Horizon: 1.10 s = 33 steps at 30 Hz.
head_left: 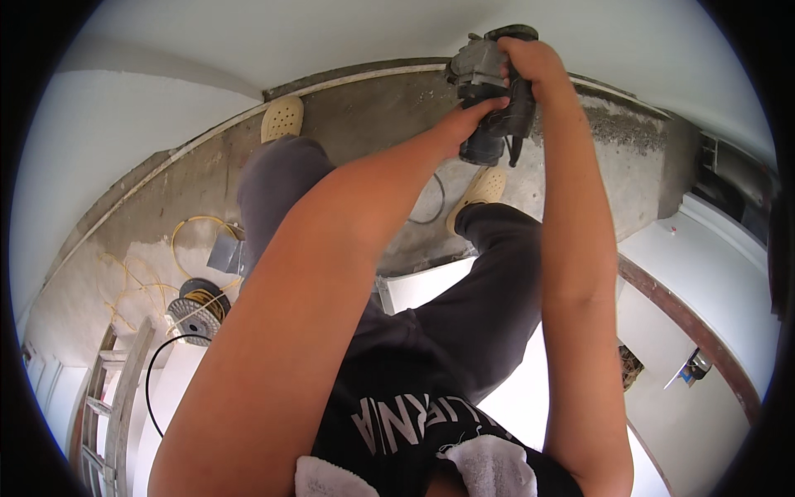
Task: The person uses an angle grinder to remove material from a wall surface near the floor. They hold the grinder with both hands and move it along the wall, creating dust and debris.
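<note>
A bulky grey and black power tool is held up in front of the wall, near the top of the head view. Its exact kind I cannot make out. My left hand is closed around its lower black part, thumb laid across the front. Higher up and on the right side, my right hand wraps round another dark section of the same tool. Some of its fingers are hidden behind the tool. A short black piece hangs from the tool's lower end.
My feet, in beige clogs, stand on a rough concrete floor by the wall. To the left lie a reel of yellow cord, loose yellow cable and a grey sheet. A ladder is at lower left.
</note>
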{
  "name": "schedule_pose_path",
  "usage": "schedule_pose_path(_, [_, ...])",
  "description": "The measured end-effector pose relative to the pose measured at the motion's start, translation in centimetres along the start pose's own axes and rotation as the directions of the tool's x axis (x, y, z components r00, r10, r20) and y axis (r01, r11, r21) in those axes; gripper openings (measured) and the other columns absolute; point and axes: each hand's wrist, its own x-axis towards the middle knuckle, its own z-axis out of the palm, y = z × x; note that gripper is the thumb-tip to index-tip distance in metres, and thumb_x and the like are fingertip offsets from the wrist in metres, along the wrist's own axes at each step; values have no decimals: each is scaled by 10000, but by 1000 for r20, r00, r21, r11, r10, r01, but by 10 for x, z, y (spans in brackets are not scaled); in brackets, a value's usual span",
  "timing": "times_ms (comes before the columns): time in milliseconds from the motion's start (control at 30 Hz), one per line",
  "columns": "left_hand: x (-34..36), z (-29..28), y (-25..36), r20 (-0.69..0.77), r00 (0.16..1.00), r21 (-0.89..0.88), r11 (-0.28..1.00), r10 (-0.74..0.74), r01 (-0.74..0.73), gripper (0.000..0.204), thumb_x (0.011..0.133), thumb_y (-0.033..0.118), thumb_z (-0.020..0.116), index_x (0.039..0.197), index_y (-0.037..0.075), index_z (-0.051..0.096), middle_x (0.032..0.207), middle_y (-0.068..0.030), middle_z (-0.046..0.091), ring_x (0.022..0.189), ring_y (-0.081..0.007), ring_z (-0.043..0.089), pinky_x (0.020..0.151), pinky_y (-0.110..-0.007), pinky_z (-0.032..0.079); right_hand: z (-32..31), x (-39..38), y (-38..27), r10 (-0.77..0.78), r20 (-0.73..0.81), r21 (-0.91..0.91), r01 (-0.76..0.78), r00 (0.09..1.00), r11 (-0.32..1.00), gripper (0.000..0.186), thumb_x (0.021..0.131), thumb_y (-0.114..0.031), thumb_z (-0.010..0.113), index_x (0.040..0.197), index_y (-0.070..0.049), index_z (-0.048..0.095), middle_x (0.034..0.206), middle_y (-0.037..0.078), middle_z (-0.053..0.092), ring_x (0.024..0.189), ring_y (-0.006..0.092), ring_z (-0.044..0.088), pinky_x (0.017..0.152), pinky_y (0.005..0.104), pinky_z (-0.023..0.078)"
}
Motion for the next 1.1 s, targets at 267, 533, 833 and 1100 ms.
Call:
schedule_pose_path(267, [23, -4, 4, -94, 995, -97, 995, 17, -26, 509, 903, 489, 700, 1223, 100, 624, 1036, -60, 719, 860, -183, 711, 788, -374, 596, 13, 23, -28, -28, 91, -68, 34, 996, 997, 198, 832, -214, 673, 814, -19, 643, 738, 59, 640, 575, 137, 587, 547, 295, 507])
schedule_pose_path(533, [38, -2, -5, -193, 978, 75, 993, -74, 90, 675, 768, 497, 827, 1240, 57, 626, 1078, -82, 716, 928, -186, 706, 831, -351, 580, -15, 22, -1, 59, 29, 57, -60, 998, 997, 158, 834, -189, 657, 842, -34, 628, 732, 59, 635, 574, 137, 586, 550, 288, 517])
schedule_pose_path(833, [35, 10, -2, -77, 994, 318, 943, -78, 98, 727, 709, 495, 869, 1239, 48, 650, 1103, -72, 720, 962, -184, 696, 826, -346, 567, -47, 2, 39, 195, -79, 350, -156, 978, 924, 128, 830, -154, 656, 844, -47, 587, 693, 48, 598, 532, 143, 559, 503, 270, 515])
schedule_pose_path(1100, [33, 12, 8, -135, 986, 316, 939, -101, 140, 719, 714, 538, 846, 1211, 49, 671, 1102, -83, 729, 944, -197, 704, 836, -348, 567, -45, 19, 32, 196, -70, 341, -161, 978, 926, 121, 835, -142, 659, 864, -41, 598, 676, 57, 597, 527, 150, 564, 505, 274, 521])
